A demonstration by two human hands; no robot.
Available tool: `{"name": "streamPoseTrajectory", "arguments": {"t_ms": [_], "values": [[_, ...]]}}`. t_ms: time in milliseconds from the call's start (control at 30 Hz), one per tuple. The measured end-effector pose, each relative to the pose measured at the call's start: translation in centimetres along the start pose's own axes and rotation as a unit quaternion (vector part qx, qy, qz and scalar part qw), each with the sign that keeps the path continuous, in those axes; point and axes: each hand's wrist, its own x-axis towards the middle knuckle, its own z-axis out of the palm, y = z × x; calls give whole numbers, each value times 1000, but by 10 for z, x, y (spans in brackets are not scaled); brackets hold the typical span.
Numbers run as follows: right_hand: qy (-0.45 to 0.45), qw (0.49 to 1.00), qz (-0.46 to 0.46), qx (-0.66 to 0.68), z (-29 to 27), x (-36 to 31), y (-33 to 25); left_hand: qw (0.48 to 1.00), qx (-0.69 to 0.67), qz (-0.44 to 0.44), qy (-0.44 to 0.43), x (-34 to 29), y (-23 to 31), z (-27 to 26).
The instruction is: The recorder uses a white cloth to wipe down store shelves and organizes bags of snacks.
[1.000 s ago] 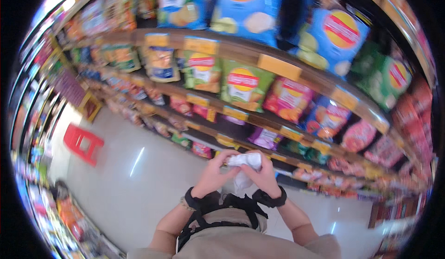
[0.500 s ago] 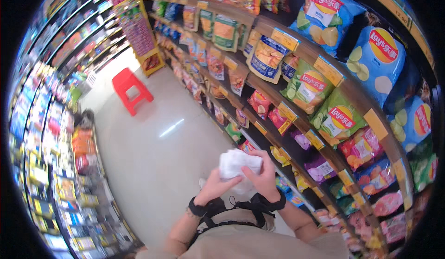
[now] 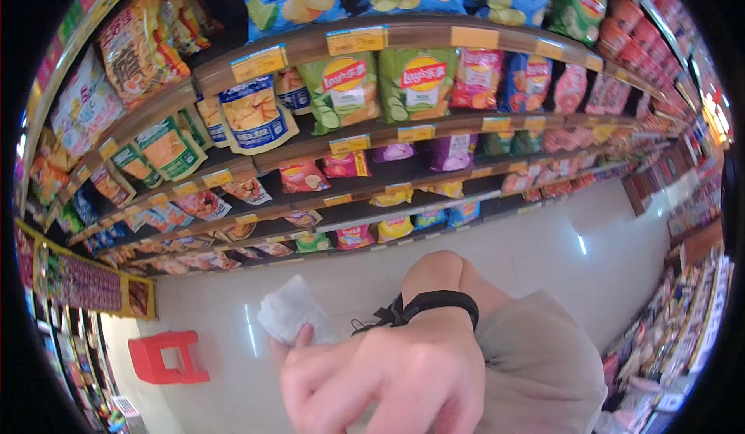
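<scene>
A white, crumpled, soft-looking wad [image 3: 295, 312], paper or cloth, I cannot tell which, is held over the floor, beyond and to the left of the right hand's knuckles. The left hand [image 3: 303, 336] is clamped on the wad's lower edge, a digit laid across its near face; the rest is hidden. The right hand [image 3: 388, 380], large and close to the camera, covers that part; its fingers bend, but their tips are out of sight, so I cannot tell whether they grip anything or whether the hands touch. A black fabric wristband [image 3: 446, 298] circles the right wrist. Around lie a pale grey glossy floor [image 3: 365, 279], a red plastic stool [image 3: 145, 356] at left, and brown-edged shelves [image 3: 419, 29] of colourful snack bags [image 3: 415, 85] ahead.
</scene>
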Motion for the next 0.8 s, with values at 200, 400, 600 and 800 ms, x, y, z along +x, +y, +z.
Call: {"name": "streamPoseTrajectory", "arguments": {"t_ms": [200,400,600,800], "values": [[13,980,-167,-104,43,-3,23,986,37,108,-121,20,11,3],[-31,979,-172,-107,66,-1,46,975,31,69,-207,-2,17,2],[-25,999,-36,24,95,33,93,981,-5,118,-153,-9,-6,-47],[-112,969,-49,215,105,58,164,993,-69,93,-11,-16,-16,-111]]}}
